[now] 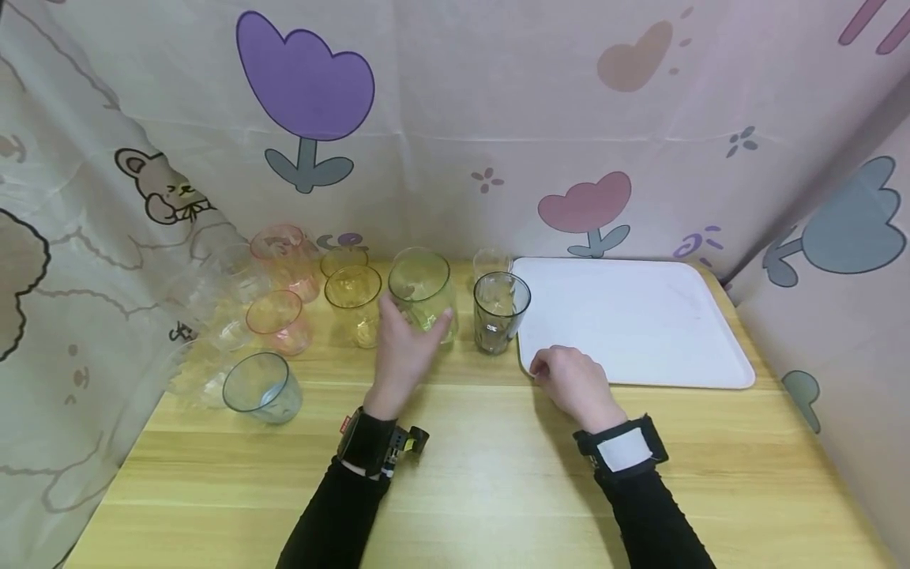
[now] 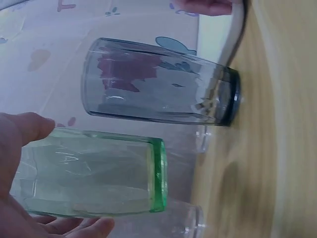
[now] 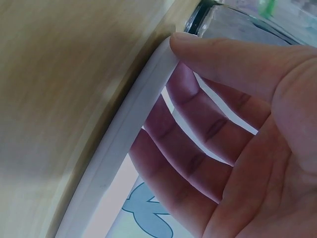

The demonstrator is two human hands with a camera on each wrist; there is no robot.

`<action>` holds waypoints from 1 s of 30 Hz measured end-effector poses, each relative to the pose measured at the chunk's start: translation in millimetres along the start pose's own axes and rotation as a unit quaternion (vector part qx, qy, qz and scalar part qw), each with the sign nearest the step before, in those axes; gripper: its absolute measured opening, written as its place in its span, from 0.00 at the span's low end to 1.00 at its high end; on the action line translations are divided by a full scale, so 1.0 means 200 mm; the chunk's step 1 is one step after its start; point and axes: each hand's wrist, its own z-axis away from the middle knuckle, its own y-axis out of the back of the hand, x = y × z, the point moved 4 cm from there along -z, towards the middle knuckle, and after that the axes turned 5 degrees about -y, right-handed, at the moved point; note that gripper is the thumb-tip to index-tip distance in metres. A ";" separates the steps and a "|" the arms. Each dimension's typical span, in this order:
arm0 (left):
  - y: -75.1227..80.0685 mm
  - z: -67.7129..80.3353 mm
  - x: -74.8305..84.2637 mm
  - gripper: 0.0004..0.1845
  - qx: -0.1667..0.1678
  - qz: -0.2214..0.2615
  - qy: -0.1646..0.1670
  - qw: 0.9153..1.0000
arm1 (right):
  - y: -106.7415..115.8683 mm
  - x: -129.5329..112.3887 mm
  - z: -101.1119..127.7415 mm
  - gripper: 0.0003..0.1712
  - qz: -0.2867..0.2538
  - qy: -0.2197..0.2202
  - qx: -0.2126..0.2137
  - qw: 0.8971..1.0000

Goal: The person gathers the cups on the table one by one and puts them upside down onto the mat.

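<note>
My left hand (image 1: 407, 340) grips a green glass (image 1: 421, 280). In the left wrist view the thumb lies on one side of the green glass (image 2: 94, 173) and fingers on the other; its thick base appears off the table. Right beside it stands a grey tinted glass (image 1: 500, 304), upright and close to a white tray (image 1: 633, 316). My right hand (image 1: 569, 381) is at the tray's near left corner. The right wrist view shows the thumb on the corner of the tray rim (image 3: 119, 129) and bent fingers over it, their tips hidden behind the rim.
Yellow glasses (image 1: 353, 296) stand left of the green one. Further left are pink glasses (image 1: 277, 316), several clear glasses (image 1: 227, 316) and a bluish glass (image 1: 263, 391) nearer the front. A small clear glass (image 1: 490, 261) stands behind the grey one. A printed curtain (image 1: 441, 158) closes off the back.
</note>
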 end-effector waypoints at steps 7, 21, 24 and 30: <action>0.05 -0.01 0.07 0.45 0.041 0.084 -0.011 0.996 | 0.01 0.00 0.00 0.08 0.001 0.002 0.000 1.000; 0.10 0.00 0.17 0.30 0.076 0.286 -0.050 0.954 | 0.04 0.00 0.01 0.05 -0.019 0.004 -0.003 1.000; 0.08 0.00 0.19 0.26 0.059 0.344 -0.045 0.936 | 0.09 0.00 0.02 0.06 -0.043 0.003 0.018 0.999; 0.04 0.02 0.21 0.15 0.030 0.431 -0.007 0.902 | 0.23 -0.04 0.05 0.07 -0.153 0.021 0.133 0.979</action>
